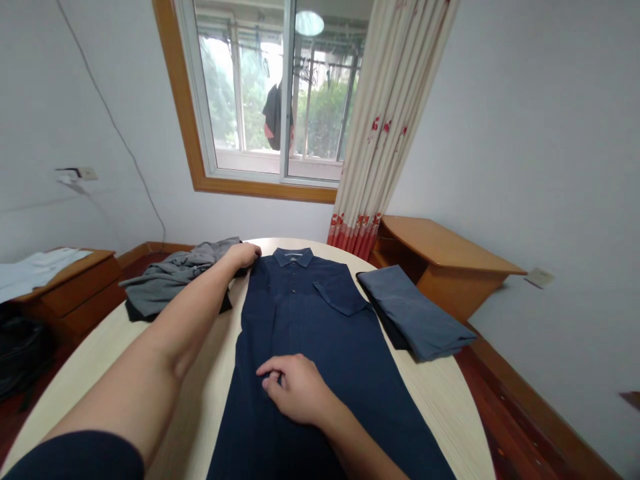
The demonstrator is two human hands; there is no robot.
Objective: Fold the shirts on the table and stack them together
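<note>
A dark navy polo shirt (320,333) lies flat and lengthways on a round pale wooden table (450,400), collar at the far end, its sides folded in. My left hand (243,254) reaches far out and grips the shirt's left shoulder beside the collar, fingers closed on the cloth. My right hand (293,387) rests on the middle of the shirt, fingers curled and pinching the fabric.
A crumpled grey garment (170,280) lies at the table's far left. A folded blue-grey garment (415,310) sits at the right edge. Wooden cabinets stand left (75,287) and right (445,257). A window and a curtain (380,127) are behind.
</note>
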